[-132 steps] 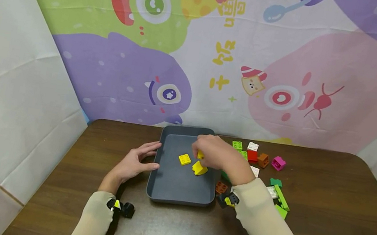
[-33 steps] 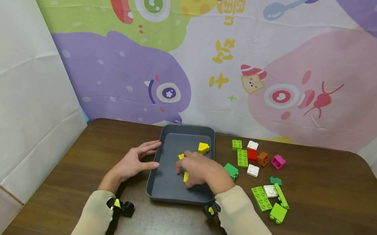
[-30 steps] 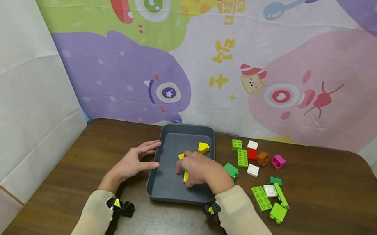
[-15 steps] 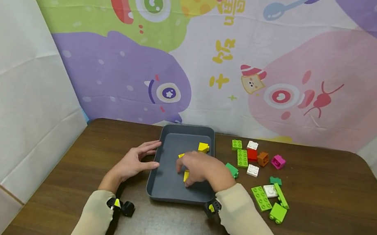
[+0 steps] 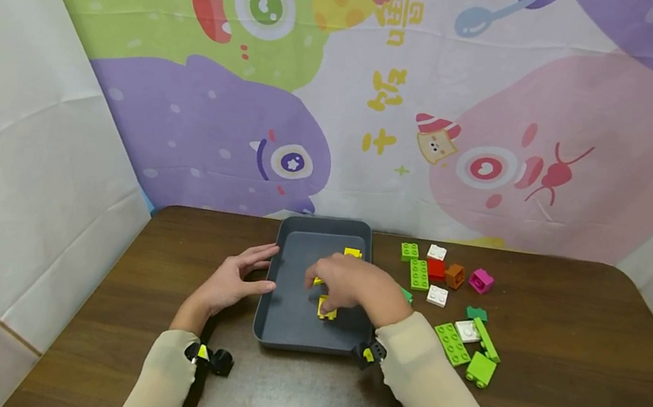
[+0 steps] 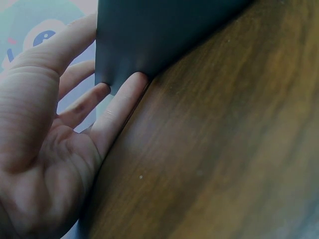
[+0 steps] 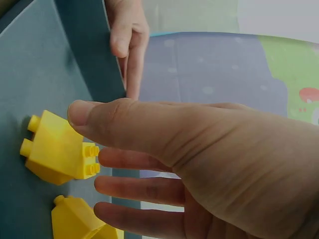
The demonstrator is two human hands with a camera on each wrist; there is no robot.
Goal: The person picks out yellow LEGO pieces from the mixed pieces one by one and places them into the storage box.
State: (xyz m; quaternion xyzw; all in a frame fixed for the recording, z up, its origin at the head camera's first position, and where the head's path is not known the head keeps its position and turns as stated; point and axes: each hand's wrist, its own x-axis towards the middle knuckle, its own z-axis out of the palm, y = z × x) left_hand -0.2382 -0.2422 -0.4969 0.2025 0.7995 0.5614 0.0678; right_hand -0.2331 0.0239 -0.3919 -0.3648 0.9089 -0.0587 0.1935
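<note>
My left hand (image 5: 237, 279) rests with spread fingers against the left wall of a dark grey tray (image 5: 286, 326); in the left wrist view its fingertips touch the tray's side. My right hand (image 5: 346, 280) hovers inside the tray, thumb and fingers extended and apart. Right below its thumb sits a yellow toy brick (image 5: 327, 309) with a sloped side, its studs facing sideways in the right wrist view. A flat yellow brick (image 5: 318, 280) is partly hidden behind the fingers. Another yellow brick (image 5: 353, 252) lies toward the tray's far right corner.
Right of the tray lie loose toy bricks: lime green (image 5: 419, 274), white (image 5: 437, 295), red (image 5: 435, 270), brown (image 5: 454, 276), magenta (image 5: 481, 280) and others. A dark green brick (image 5: 407, 294) is partly covered by the right wrist. A printed cloth (image 5: 234, 137) hangs behind the table.
The right hand moved from the tray's right side toward its near middle, leaving a yellow brick at the far right. Its fingers have just come off the nearer yellow brick. The left hand stays put.
</note>
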